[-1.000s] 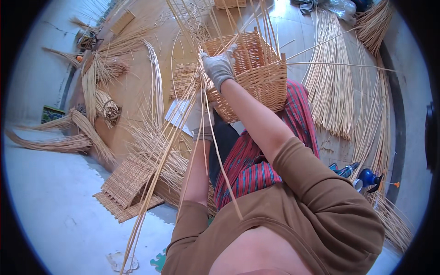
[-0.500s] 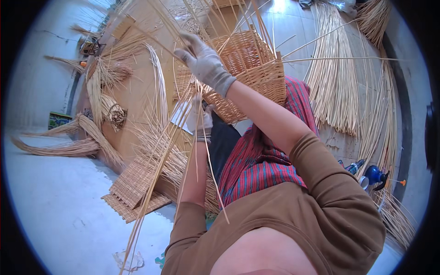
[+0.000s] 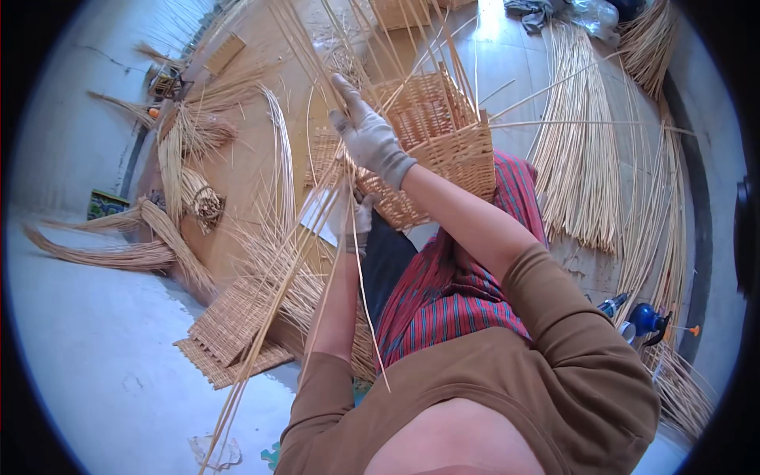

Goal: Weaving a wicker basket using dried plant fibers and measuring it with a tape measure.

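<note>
A square woven wicker basket (image 3: 459, 162) rests tilted against my lap, with long wicker stakes standing up from its rim. My right hand (image 3: 376, 142), in a pale glove, lies along the basket's left side; thumb and forefinger are spread apart beside the stakes. Lower and to the left, my gloved left hand (image 3: 352, 222) is closed around wicker strands (image 3: 297, 261), which run down past my left forearm. Those strands partly cover its fingers. One loose strand hangs in front of that hand toward my chest.
Long wicker bundles (image 3: 582, 150) lie on the floor to the right. More tied bundles (image 3: 182, 158) stand at the left, near flat woven panels (image 3: 229, 317). A blue bottle-like object (image 3: 649, 321) is by my right elbow. Boxes (image 3: 400, 12) stand at the far side.
My right hand has shifted slightly down and to the right, its forefinger now pointing more upward. The basket sits slightly lower in view. The left hand stays at the strands.
</note>
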Tool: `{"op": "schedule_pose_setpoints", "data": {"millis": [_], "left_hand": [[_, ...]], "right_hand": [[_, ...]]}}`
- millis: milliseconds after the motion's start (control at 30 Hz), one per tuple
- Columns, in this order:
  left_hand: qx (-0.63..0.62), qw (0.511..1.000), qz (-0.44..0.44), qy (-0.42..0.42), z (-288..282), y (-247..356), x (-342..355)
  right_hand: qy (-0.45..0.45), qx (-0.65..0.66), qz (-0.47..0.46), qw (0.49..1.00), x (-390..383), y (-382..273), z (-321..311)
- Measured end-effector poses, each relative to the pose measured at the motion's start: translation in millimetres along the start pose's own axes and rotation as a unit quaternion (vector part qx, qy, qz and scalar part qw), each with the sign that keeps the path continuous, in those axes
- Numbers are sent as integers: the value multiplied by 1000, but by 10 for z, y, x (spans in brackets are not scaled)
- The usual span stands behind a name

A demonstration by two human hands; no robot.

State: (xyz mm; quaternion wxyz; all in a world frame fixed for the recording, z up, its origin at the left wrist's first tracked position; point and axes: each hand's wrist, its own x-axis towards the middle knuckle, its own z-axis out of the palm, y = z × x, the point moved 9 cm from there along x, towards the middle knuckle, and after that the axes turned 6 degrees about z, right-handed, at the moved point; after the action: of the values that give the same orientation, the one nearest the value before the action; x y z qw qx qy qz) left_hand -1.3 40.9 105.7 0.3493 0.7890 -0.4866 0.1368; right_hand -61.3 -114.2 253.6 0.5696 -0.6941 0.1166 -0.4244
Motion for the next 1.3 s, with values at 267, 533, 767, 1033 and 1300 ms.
{"op": "schedule_pose_setpoints", "data": {"millis": [267, 533, 767, 1033, 1300], "left_hand": [[4, 998, -54, -38, -52, 217, 97], [-25, 989, -87, -120, -182, 397, 199], [-50, 990, 106, 79, -261, 1178, 93], [-433, 845, -308, -62, 617, 645, 526], [-426, 863, -272, -21, 477, 652, 572]], "right_hand": [[54, -141, -174, 973, -132, -528, -221], [24, 454, 123, 882, -919, 740, -1108], [103, 203, 241, 943, -1170, 1113, -1707], [120, -65, -16, 990, -411, 137, -1231], [66, 185, -36, 980, -248, 358, -1621]]}}
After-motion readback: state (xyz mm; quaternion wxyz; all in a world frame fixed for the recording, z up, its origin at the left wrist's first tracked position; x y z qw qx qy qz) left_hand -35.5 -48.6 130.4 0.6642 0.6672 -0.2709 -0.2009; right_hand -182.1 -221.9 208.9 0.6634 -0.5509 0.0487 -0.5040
